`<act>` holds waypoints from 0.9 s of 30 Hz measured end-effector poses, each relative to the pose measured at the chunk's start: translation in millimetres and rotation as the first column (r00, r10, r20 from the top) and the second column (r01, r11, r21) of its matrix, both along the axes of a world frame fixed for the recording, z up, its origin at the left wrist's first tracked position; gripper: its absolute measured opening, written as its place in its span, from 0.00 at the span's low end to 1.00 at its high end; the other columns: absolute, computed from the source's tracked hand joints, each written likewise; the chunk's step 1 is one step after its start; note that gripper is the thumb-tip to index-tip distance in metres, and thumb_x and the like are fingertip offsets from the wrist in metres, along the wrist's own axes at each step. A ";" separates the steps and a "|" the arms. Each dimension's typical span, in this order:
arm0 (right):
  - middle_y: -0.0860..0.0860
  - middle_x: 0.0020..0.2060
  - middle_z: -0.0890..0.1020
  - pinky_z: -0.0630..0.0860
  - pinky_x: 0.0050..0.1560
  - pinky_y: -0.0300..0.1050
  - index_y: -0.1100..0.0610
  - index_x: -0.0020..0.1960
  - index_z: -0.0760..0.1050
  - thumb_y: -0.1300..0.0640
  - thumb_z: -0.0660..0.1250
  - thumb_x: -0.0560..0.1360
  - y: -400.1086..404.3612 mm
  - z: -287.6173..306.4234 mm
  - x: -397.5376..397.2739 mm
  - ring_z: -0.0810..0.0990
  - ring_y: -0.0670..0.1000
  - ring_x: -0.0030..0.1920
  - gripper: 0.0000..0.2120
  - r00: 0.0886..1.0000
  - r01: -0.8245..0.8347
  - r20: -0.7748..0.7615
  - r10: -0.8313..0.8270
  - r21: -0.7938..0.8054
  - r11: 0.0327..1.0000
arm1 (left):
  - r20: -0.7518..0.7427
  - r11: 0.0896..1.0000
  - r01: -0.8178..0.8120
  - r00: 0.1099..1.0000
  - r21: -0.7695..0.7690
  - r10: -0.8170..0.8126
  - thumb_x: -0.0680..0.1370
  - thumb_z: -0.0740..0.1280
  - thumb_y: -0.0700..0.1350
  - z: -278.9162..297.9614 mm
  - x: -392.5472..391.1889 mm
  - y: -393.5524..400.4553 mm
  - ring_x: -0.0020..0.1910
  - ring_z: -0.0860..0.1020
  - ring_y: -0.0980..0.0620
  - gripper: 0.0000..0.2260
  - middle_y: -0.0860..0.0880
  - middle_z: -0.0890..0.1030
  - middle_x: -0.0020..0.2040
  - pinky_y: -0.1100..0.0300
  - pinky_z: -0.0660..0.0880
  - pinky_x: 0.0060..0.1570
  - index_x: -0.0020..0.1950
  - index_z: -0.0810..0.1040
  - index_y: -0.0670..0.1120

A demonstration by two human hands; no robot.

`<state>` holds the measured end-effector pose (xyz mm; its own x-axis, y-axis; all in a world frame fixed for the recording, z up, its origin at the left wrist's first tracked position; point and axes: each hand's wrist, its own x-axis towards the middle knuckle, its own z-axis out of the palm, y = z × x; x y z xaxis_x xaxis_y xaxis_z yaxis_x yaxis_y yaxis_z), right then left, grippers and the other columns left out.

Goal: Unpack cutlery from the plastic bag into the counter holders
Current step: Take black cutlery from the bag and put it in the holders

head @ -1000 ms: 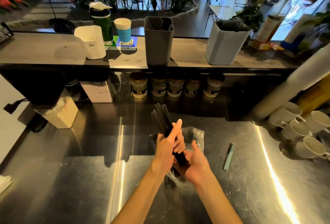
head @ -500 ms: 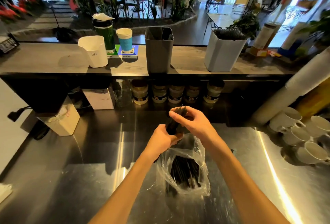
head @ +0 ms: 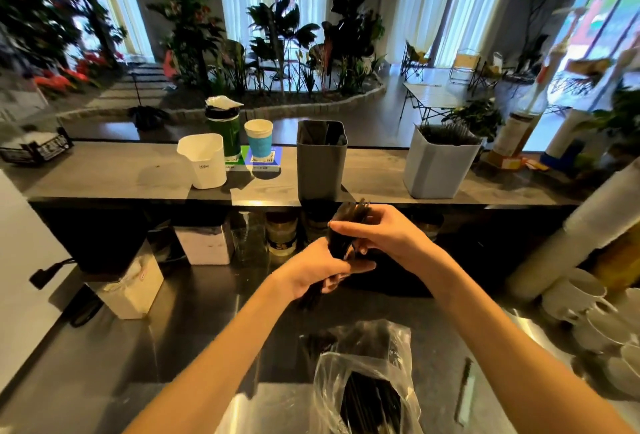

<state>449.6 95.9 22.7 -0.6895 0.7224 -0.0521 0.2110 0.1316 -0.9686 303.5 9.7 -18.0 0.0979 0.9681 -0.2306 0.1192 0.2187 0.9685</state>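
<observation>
Black plastic cutlery bundle (head: pixel 346 233) — gripped by 2 hands, left hand (head: pixel 318 269) closed low on it, right hand (head: pixel 377 233) pinching higher. Held just below dark grey holder (head: pixel 321 160) on far counter (head: pixel 104 174). Clear plastic bag (head: pixel 367 381) near, more cutlery inside.

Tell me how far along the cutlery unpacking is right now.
Partly done. The light grey holder already bristles with black cutlery, and the dark grey holder has some inside. In hand: left hand and right hand grip a black bundle below the dark holder. Left: the plastic bag still holds plenty.
</observation>
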 end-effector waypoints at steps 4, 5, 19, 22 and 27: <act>0.53 0.42 0.88 0.80 0.40 0.43 0.58 0.53 0.85 0.53 0.79 0.71 25.7 40.0 -20.2 0.85 0.50 0.38 0.13 0.996 0.072 -0.054 -0.065 0.148 0.986 | -0.078 0.990 -0.067 0.994 0.126 0.077 0.76 0.74 0.40 40.8 -18.5 35.3 0.29 0.71 0.53 0.09 0.42 0.76 0.35 0.61 0.71 0.31 0.55 0.82 0.42; 0.53 0.43 0.88 0.80 0.40 0.43 0.58 0.53 0.85 0.53 0.79 0.71 33.1 52.4 -24.7 0.85 0.49 0.37 0.14 0.994 0.099 -0.074 -0.085 0.209 0.973 | -0.088 0.980 -0.093 0.990 0.173 0.109 0.75 0.75 0.42 52.9 -24.5 45.1 0.31 0.74 0.53 0.10 0.43 0.78 0.37 0.61 0.74 0.34 0.56 0.82 0.44; 0.51 0.40 0.87 0.84 0.43 0.49 0.58 0.49 0.84 0.54 0.78 0.72 143.6 145.4 -104.1 0.85 0.48 0.37 0.10 0.963 0.269 -0.212 -0.168 0.715 0.645 | -0.311 0.859 -0.203 0.872 0.471 0.377 0.75 0.63 0.23 162.6 -126.5 139.3 0.51 0.83 0.50 0.18 0.40 0.85 0.55 0.63 0.80 0.51 0.57 0.82 0.39; 0.56 0.43 0.86 0.84 0.36 0.44 0.60 0.50 0.83 0.57 0.78 0.72 152.6 123.2 -124.6 0.86 0.49 0.36 0.10 0.978 0.209 -0.127 -0.167 0.655 0.726 | -0.421 0.863 -0.221 0.801 0.454 0.426 0.76 0.62 0.25 152.9 -141.0 150.4 0.53 0.84 0.51 0.18 0.42 0.86 0.52 0.59 0.81 0.54 0.58 0.83 0.40; 0.55 0.48 0.86 0.82 0.30 0.41 0.60 0.55 0.81 0.52 0.78 0.72 156.6 87.6 -135.0 0.85 0.46 0.32 0.17 0.982 0.027 0.140 -0.129 0.567 0.823 | -0.548 0.910 -0.174 0.750 0.377 0.370 0.77 0.61 0.27 136.4 -147.2 148.6 0.57 0.82 0.48 0.19 0.43 0.84 0.55 0.50 0.80 0.60 0.63 0.80 0.41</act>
